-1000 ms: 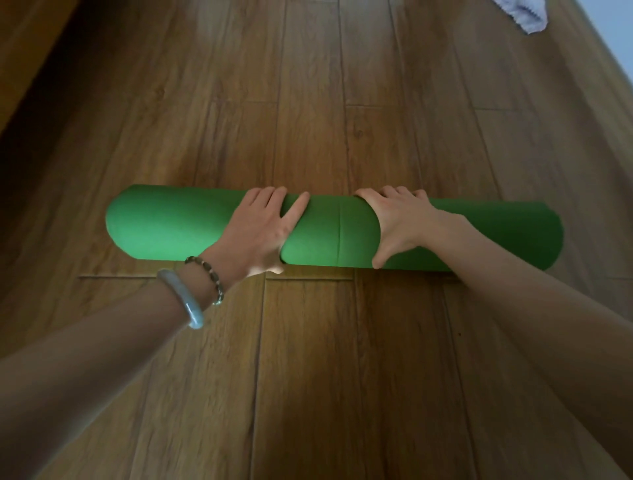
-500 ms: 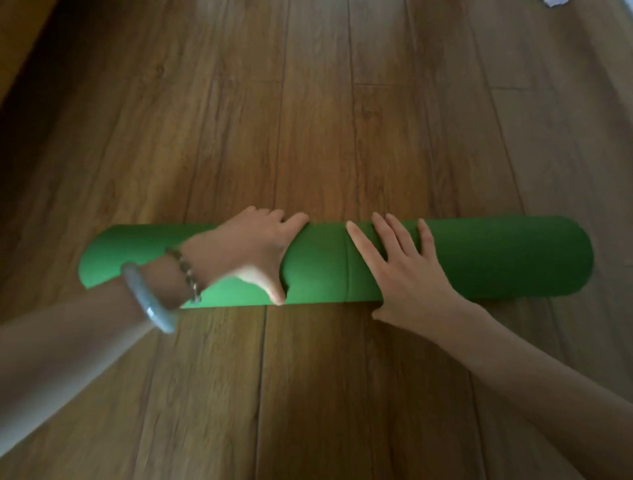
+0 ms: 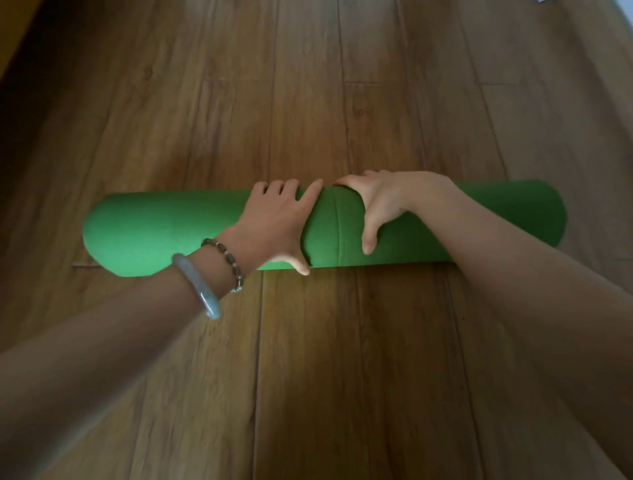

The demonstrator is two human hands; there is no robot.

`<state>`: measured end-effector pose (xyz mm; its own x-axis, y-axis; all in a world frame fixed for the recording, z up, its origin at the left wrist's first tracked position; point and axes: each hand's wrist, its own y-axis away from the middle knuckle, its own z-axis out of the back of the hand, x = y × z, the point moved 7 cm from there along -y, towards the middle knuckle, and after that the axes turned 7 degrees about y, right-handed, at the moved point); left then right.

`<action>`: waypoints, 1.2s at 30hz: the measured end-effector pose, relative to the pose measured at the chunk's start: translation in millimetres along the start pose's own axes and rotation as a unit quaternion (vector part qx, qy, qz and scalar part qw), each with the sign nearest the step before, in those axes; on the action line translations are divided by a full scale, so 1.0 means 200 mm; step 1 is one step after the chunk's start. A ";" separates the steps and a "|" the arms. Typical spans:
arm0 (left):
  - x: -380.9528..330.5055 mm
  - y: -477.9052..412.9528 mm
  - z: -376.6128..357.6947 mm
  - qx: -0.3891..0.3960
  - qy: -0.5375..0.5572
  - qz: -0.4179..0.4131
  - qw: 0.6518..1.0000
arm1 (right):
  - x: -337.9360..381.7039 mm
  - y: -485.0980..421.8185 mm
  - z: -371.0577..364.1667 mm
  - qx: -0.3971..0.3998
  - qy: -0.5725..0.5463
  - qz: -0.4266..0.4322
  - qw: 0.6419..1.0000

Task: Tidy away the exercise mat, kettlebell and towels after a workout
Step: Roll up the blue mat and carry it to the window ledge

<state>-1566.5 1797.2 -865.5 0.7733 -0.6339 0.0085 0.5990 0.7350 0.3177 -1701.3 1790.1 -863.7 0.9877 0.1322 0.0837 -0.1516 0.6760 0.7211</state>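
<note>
A green exercise mat (image 3: pixel 154 233) lies rolled into a long tube across the wooden floor (image 3: pixel 308 377), from left to right. My left hand (image 3: pixel 274 222) wraps over the roll just left of its middle, fingers curled over the far side and thumb on the near side. My right hand (image 3: pixel 383 202) grips the roll right beside it, fingers hooked over the top and thumb pointing down the near face. A pale bangle and a bead bracelet sit on my left wrist. No kettlebell is in view.
Brown floor planks run away from me on all sides of the roll. A dark wall or furniture edge (image 3: pixel 20 68) borders the far left. A scrap of pale cloth (image 3: pixel 544 1) shows at the top right edge.
My right hand lay flat with spread fingers on the roll half a second ago; now it is curled over the top. The roll sits slightly farther from me.
</note>
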 end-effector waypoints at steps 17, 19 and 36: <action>0.01 0.05 -0.04 0.152 0.254 0.045 0.954 | -0.12 0.44 -0.29 -0.458 -0.218 -0.193 0.840; 0.01 0.07 -0.07 0.158 0.292 0.064 0.941 | -0.11 0.45 -0.34 -0.439 -0.280 -0.221 0.824; 0.10 0.33 -0.22 0.259 0.580 0.051 0.771 | 0.28 0.28 -0.72 -0.086 -0.925 0.034 0.368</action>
<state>-1501.2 1843.7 -885.2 0.6567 0.2821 -0.6994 0.5922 0.3815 0.7098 -1659.8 1939.3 -918.3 -0.7078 -0.4594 0.5366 -0.0225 0.7739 0.6329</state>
